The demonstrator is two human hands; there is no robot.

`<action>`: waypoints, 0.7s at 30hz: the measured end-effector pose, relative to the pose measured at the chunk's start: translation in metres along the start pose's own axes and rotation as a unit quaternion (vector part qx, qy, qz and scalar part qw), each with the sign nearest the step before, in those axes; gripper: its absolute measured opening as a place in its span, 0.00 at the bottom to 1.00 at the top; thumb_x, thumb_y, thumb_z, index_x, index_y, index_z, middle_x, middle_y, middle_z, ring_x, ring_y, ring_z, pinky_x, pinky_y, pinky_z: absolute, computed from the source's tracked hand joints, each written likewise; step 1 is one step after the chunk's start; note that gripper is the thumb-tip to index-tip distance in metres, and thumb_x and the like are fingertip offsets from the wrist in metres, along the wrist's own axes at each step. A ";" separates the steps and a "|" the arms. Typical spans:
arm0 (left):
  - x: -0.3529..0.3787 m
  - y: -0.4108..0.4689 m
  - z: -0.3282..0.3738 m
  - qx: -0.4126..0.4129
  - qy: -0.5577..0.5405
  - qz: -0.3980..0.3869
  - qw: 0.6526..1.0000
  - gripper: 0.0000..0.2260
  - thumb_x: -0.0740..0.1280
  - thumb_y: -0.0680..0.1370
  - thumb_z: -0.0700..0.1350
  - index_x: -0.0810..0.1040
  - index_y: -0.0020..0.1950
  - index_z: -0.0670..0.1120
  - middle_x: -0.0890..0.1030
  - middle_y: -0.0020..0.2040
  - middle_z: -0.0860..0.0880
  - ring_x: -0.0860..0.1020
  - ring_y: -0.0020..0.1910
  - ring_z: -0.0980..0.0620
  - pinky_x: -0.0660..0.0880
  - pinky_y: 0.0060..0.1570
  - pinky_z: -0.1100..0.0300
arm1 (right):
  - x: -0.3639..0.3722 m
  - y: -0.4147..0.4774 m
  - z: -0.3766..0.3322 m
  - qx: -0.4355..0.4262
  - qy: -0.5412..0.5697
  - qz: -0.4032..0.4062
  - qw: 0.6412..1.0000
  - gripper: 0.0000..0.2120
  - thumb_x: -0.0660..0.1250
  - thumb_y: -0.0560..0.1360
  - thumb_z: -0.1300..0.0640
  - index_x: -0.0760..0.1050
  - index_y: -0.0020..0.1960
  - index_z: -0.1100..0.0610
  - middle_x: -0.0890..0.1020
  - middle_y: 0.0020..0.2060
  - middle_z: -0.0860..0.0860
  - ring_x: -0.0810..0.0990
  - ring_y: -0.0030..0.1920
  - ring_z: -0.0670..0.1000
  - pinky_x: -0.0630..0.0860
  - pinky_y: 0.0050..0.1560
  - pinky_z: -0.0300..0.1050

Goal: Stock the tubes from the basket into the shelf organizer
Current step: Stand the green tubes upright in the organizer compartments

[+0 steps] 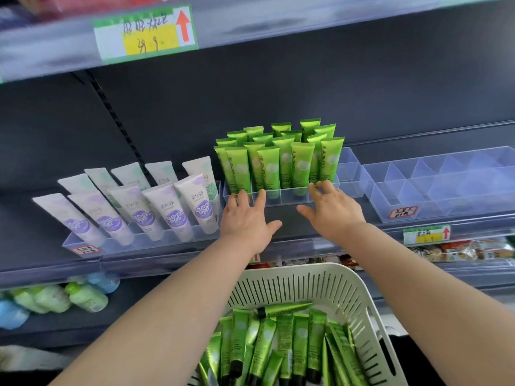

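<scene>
Green tubes [278, 162]: upright in clear organizer [281, 197], just beyond both hands.
Left hand [248, 218]: released, fingertips on organizer's front.
Right hand [331, 208]: released, likewise.
Basket [320, 282]: below forearms.

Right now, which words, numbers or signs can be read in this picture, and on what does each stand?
"Chamomile": green tubes in the clear organizer.
Red up arrow: upper price tag; its handwriting is too blurred.
Purple-and-white tubes: Chinese print, unreadable.
Red-bordered label, small price tag: unreadable.

The basket [349, 291] and its green tubes [278, 346] are cut off by the bottom edge; the upper price tag [146, 33] is blurred, its writing illegible.
</scene>
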State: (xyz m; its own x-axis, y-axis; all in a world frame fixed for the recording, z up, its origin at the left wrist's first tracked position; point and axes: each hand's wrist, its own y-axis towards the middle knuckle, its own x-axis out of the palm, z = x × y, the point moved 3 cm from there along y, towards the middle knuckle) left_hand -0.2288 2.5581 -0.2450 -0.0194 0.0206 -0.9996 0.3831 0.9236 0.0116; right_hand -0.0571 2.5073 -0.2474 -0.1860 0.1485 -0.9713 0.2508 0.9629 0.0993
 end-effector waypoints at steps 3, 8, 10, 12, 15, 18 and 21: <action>0.000 0.003 -0.001 0.003 0.004 0.020 1.000 0.35 0.56 0.76 0.68 0.51 0.78 0.54 0.61 0.72 0.42 0.60 0.70 0.40 0.60 0.68 0.48 | -0.004 0.003 -0.001 -0.001 -0.019 0.020 1.000 0.26 0.56 0.78 0.39 0.66 0.69 0.55 0.70 0.62 0.52 0.69 0.63 0.55 0.71 0.56 0.52; -0.005 0.004 -0.005 0.000 0.015 0.053 0.998 0.32 0.56 0.75 0.68 0.58 0.75 0.53 0.66 0.66 0.42 0.65 0.64 0.41 0.64 0.64 0.49 | -0.011 0.004 -0.003 0.001 -0.034 0.025 0.999 0.24 0.57 0.78 0.39 0.69 0.65 0.55 0.71 0.59 0.52 0.69 0.62 0.56 0.69 0.57 0.52; -0.005 0.002 -0.005 0.002 0.016 0.052 0.999 0.32 0.56 0.75 0.69 0.59 0.74 0.53 0.67 0.65 0.43 0.65 0.63 0.41 0.64 0.63 0.50 | -0.012 0.000 -0.004 0.000 -0.032 0.028 0.999 0.25 0.57 0.77 0.39 0.69 0.65 0.56 0.71 0.59 0.52 0.68 0.62 0.55 0.69 0.57 0.52; -0.006 -0.003 -0.006 0.004 0.018 0.048 0.999 0.32 0.56 0.75 0.69 0.59 0.74 0.53 0.67 0.65 0.43 0.65 0.63 0.41 0.64 0.63 0.50 | -0.012 -0.006 -0.006 -0.001 -0.035 0.028 0.999 0.25 0.57 0.77 0.39 0.68 0.65 0.56 0.71 0.59 0.52 0.68 0.62 0.55 0.69 0.57 0.52; -0.006 -0.012 -0.006 0.005 0.017 0.045 0.999 0.33 0.57 0.75 0.69 0.59 0.74 0.52 0.67 0.65 0.42 0.65 0.63 0.41 0.64 0.64 0.50 | -0.013 -0.015 -0.008 0.001 -0.032 0.028 0.999 0.25 0.57 0.77 0.39 0.68 0.65 0.56 0.71 0.59 0.52 0.67 0.62 0.55 0.69 0.56 0.52; -0.006 -0.026 -0.003 0.004 0.019 0.046 0.999 0.34 0.58 0.74 0.69 0.59 0.74 0.52 0.67 0.66 0.42 0.65 0.63 0.41 0.64 0.64 0.50 | -0.015 -0.026 -0.010 0.004 -0.028 0.028 0.999 0.25 0.57 0.77 0.39 0.68 0.65 0.56 0.71 0.59 0.52 0.67 0.62 0.55 0.70 0.57 0.52; -0.007 -0.039 -0.003 0.004 0.019 0.044 0.999 0.34 0.57 0.74 0.69 0.59 0.74 0.52 0.67 0.66 0.42 0.65 0.63 0.41 0.63 0.64 0.50 | -0.017 -0.038 -0.012 0.003 -0.029 0.030 0.999 0.25 0.57 0.77 0.39 0.68 0.65 0.56 0.71 0.59 0.52 0.67 0.62 0.55 0.70 0.57 0.52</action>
State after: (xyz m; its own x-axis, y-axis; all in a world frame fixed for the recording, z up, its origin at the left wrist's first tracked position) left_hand -0.2458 2.5233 -0.2379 -0.0196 0.1158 -0.9931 0.3928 0.9143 0.0988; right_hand -0.0751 2.4712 -0.2323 -0.1152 0.1918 -0.9746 0.2659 0.9513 0.1558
